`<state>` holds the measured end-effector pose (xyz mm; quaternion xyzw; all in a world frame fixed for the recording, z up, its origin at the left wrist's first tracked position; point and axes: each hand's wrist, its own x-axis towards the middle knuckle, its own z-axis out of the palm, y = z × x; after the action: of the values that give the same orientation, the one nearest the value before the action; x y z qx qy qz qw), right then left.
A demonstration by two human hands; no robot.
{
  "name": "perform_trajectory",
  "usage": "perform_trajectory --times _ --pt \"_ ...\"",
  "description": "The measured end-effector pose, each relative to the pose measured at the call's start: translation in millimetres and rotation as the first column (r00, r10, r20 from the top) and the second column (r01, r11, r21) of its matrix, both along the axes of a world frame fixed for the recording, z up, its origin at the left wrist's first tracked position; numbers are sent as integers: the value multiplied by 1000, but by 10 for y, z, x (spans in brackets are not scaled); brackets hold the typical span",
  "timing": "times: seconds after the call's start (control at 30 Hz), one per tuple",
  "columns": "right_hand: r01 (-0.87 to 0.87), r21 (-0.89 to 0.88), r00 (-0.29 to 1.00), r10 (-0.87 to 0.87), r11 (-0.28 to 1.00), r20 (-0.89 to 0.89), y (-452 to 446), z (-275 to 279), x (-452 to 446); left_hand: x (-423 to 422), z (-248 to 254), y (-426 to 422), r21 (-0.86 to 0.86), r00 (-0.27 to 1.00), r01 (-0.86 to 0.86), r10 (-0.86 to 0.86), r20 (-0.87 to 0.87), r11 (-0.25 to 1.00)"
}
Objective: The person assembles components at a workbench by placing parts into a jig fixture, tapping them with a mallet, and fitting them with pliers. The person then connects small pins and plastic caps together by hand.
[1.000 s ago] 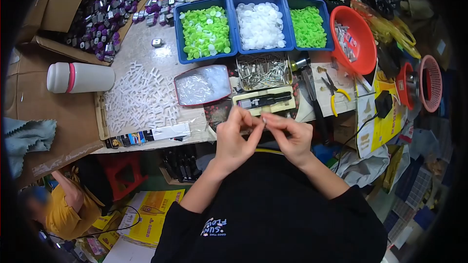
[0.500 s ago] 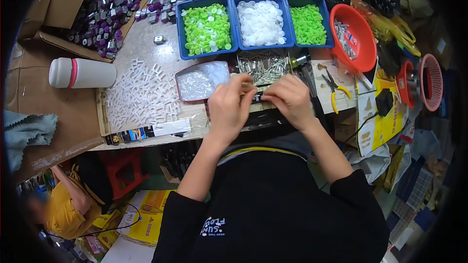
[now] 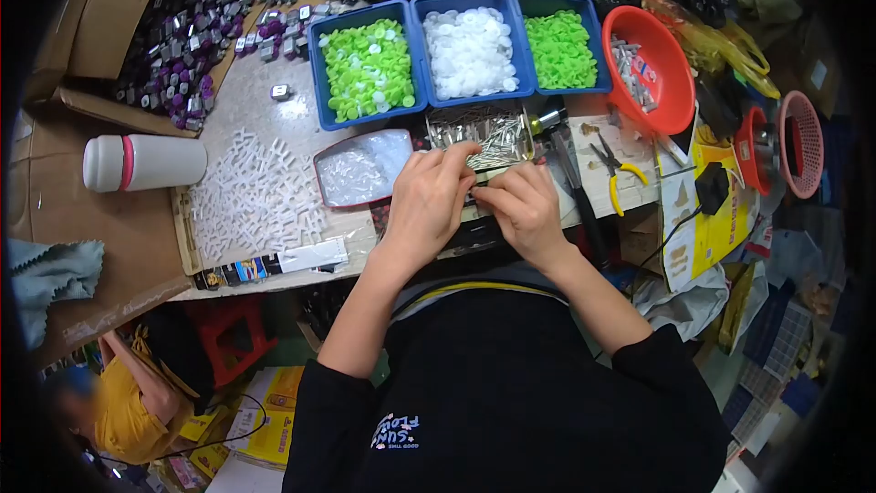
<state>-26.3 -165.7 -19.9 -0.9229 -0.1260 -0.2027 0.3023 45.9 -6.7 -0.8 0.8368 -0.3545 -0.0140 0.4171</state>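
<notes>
My left hand (image 3: 427, 199) is closed, thumb and fingers pinched together at the near edge of the metal pin tray. My right hand (image 3: 524, 208) is also pinched shut, its fingertips almost meeting the left ones. Something small and dark shows between them, too hidden to name. Just beyond the fingers lies a tray of thin metal pins (image 3: 500, 135). A box lined with clear plastic (image 3: 354, 175) stands left of my left hand. White small plastic pieces (image 3: 251, 201) are spread further left.
Blue bins (image 3: 422, 104) hold green and white plastic discs. To the right are yellow-handled pliers (image 3: 617, 184) and a red bowl (image 3: 671, 64). A white bottle (image 3: 164, 162) lies at the left, near a carton of purple-grey parts (image 3: 178, 73). Another person in yellow (image 3: 137, 402) is at lower left.
My hands have come closer together, the right moving in toward the left. The camera view has shifted slightly, so the bench sits a little lower and further left.
</notes>
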Motion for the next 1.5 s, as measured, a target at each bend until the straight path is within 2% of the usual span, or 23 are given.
perform_trajectory --times 0.33,0.43,0.5,0.57,0.6,0.63,0.67,0.7,0.73,0.77,0.83,0.93,0.97,1.0,1.03,1.07,1.13,1.17,1.2,1.23,1.27,1.37,1.5 --pt "31 5 999 -31 1000 33 71 31 -23 -24 -37 24 37 994 48 -52 94 998" --pt "8 -37 1000 -8 999 23 49 32 -13 -53 -41 36 -28 995 43 -40 91 999" --pt "-114 -40 992 112 993 -51 -27 133 52 -104 -46 30 -131 987 -162 161 -19 978" --pt "-178 76 975 186 981 -118 -212 229 168 -117 32 -1 -178 973 -227 213 -94 958" --pt "-70 136 997 74 988 -26 -358 206 271 -118 42 -10 -226 937 -303 246 -248 926" --pt "151 245 987 -133 958 -87 -491 280 436 -132 53 -7 -257 876 -389 268 -401 885" --pt "371 336 928 -329 866 -175 -618 343 619 -131 75 -1 -285 832 -412 229 -506 866" --pt "423 130 906 -419 897 -55 -784 304 831 -147 70 11 -279 831 -412 232 -505 868" --pt "487 -77 872 -481 870 87 -928 275 1035 -152 57 11 -300 775 -437 187 -603 848" --pt "494 -74 868 -487 866 93 -1004 215 1189 -149 42 -1 -319 711 -463 131 -691 827" --pt "520 -364 852 -502 773 152 -1073 69 1395 -172 52 -31 -322 664 -492 110 -739 809" --pt "539 -324 841 -520 777 151 -1123 19 1478 -208 87 26 -322 653 -483 91 -751 814" --pt "527 -216 849 -499 822 174 -1133 3 1449 -215 85 51 -318 649 -495 101 -754 809" --pt "522 -217 852 -496 825 168 -1062 53 1385 -224 90 69 -319 634 -507 97 -767 801" --pt "475 32 878 -476 879 40 -965 176 1275 -231 98 77 -321 620 -516 87 -780 794" --pt "426 285 903 -424 858 -75 -853 277 1138 -235 125 71 -319 616 -515 85 -783 795" --pt "331 625 936 -162 707 -312 -504 387 734 -263 204 37 -400 561 -558 -25 -827 727" --pt "193 582 954 -13 790 -299 -408 373 536 -284 227 22 -405 546 -547 -54 -836 733" --pt "213 605 927 38 767 -374 -243 413 366 -309 236 9 -408 530 -536 -82 -844 739" --pt "274 822 886 200 499 -417 -110 362 238 -340 209 0 -428 546 -509 -105 -831 746" --pt "288 899 860 324 329 -394 -40 337 155 -355 204 4 -423 543 -514 -99 -834 746" --pt "303 876 857 294 376 -423 23 192 22 -399 196 26 -404 524 -500 -104 -845 766" --pt "336 873 857 270 354 -440 43 157 -18 -457 152 51 -400 507 -514 -108 -855 759"
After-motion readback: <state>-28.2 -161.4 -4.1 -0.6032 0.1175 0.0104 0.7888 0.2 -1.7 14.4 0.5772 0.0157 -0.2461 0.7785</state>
